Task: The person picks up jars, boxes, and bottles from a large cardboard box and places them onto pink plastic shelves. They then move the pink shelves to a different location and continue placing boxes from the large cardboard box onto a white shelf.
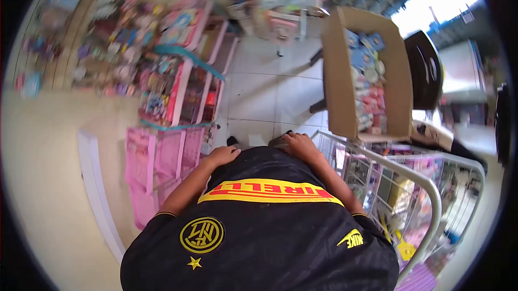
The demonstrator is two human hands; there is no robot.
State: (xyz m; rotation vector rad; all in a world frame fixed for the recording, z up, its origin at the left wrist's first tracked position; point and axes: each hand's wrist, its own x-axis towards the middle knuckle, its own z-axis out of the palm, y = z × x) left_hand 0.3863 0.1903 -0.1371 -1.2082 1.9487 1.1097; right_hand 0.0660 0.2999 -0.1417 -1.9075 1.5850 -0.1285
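Note:
My left hand [224, 155] rests beside the hem of my black shirt [259, 226], fingers lying against my upper leg with nothing visible in them. On the other side, my right hand [298, 144] lies palm down on my right thigh, its fingers loosely spread and empty. A white wire basket rack [396, 164] stands close to the right forearm, with mixed packaged goods inside. Nearest the left arm is a pink plastic rack [141, 159]. The undersides of both hands are hidden.
An open cardboard box [339, 75] with small packaged items sits ahead right, beside a dark chair [422, 70]. To the left, tiered pink shelves [186, 88] hold small goods, and accessories [116, 37] hang on the wall. White floor tiles [251, 94] lie between.

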